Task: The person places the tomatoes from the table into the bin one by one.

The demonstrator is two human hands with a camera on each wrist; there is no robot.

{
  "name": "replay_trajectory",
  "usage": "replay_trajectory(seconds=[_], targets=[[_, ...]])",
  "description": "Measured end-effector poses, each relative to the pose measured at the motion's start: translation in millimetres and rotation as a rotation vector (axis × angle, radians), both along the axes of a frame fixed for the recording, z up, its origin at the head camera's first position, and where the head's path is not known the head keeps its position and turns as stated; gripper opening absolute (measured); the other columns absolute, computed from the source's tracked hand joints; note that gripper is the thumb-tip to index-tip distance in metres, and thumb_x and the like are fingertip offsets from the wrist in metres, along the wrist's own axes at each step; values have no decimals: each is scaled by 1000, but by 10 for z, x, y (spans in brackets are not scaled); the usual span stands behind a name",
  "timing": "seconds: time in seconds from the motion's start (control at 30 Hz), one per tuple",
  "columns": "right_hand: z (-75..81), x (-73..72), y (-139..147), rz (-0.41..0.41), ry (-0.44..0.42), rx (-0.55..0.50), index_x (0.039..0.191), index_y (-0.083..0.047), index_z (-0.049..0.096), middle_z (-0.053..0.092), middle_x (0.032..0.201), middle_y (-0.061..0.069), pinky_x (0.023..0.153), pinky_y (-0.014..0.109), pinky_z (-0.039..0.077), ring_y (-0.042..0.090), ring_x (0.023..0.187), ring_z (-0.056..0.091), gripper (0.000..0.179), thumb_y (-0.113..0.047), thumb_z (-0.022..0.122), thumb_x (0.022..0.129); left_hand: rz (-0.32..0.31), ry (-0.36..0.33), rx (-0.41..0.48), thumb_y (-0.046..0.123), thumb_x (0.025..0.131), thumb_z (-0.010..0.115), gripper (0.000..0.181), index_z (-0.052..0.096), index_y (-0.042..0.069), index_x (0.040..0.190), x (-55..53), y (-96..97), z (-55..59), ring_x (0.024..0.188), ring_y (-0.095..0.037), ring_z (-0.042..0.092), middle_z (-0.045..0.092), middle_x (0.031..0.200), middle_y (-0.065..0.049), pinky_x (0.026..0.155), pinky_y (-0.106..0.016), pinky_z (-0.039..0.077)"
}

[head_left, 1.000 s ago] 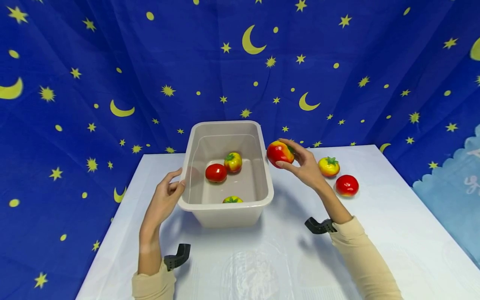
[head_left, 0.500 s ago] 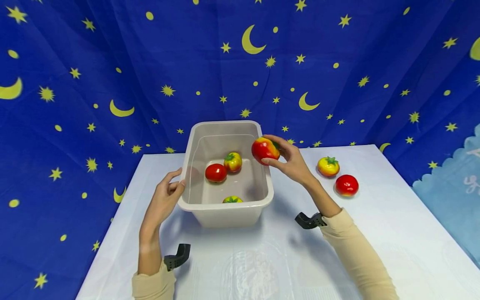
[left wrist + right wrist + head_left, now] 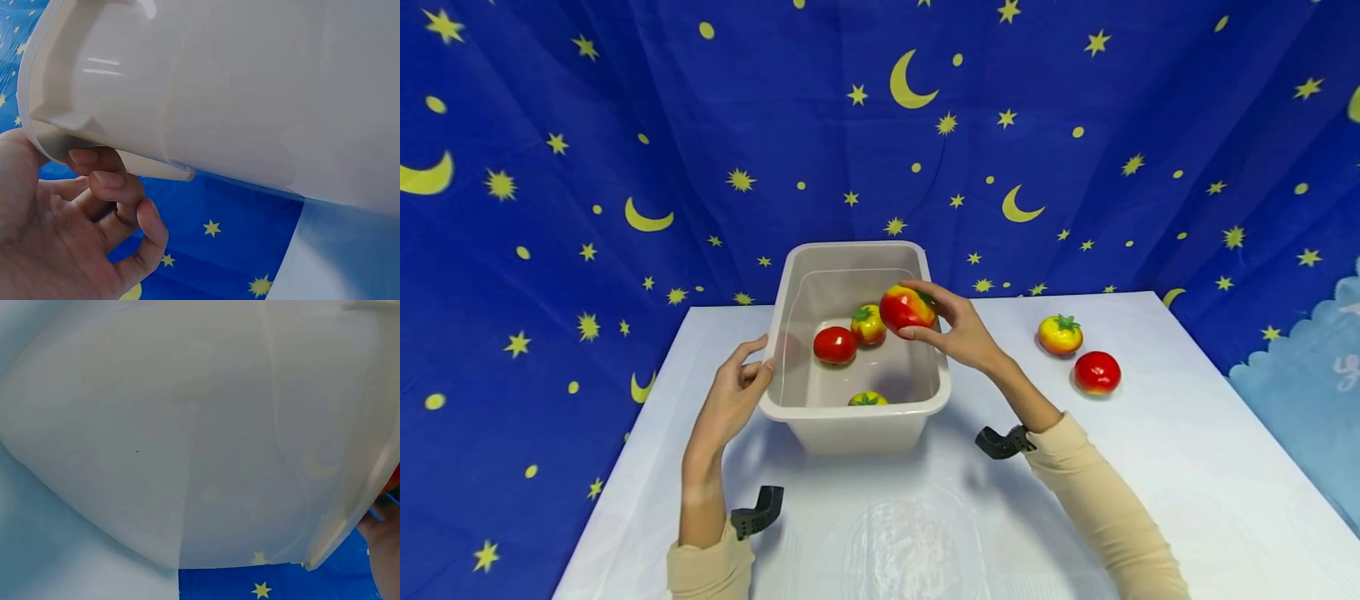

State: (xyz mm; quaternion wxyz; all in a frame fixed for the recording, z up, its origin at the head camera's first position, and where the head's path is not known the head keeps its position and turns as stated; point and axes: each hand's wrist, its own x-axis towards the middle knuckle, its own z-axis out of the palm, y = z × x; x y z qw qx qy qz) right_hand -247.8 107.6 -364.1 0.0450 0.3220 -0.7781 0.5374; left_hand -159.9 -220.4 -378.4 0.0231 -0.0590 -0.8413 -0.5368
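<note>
The right grip (image 3: 958, 329) is curling thumb and fingers around a red-and-yellow fruit (image 3: 904, 308), parting only as wide as its body, and is holding it over the opening of a grey bin (image 3: 857, 433). The left grip (image 3: 735, 392) is pinching the bin's rim on the side nearest it, its other fingers curling loosely below the lip. Inside the bin, left of the right grip, a glossy red fruit (image 3: 835, 345) is lying beside a yellow fruit with a green top (image 3: 869, 323); nearer the person, another green-topped fruit (image 3: 868, 399) is showing only partly above the front rim. To the right of the right grip, a yellow-orange fruit (image 3: 1060, 335) and a plain red fruit (image 3: 1097, 372) are resting near each other on the white counter (image 3: 925, 525).
</note>
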Motion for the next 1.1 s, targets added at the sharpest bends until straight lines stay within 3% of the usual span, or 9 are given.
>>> replay_trajectory(seconds=[0.53,0.83,1.1], targets=[[-59,-7,13,18,90,11,141,-7,51,55,141,13,110,46,36,27,131,49,62,-6,75,84,0,-12,7,21,103,48,53,33,0,149,11,16,22,103,-33,66,65,119,-27,79,-19,47],[-90,12,122,-29,43,15,142,-11,51,54,143,9,111,50,34,25,132,49,60,-12,75,86,0,-9,-9,22,103,48,54,32,0,150,15,8,17,106,-36,66,64,121,-27,82,-21,46],[-83,-4,265,-27,78,-37,140,-5,51,53,142,14,108,50,37,30,130,49,57,-5,72,87,0,-12,-11,23,103,48,54,32,1,150,15,4,11,106,-37,65,64,122,-27,84,-24,47]])
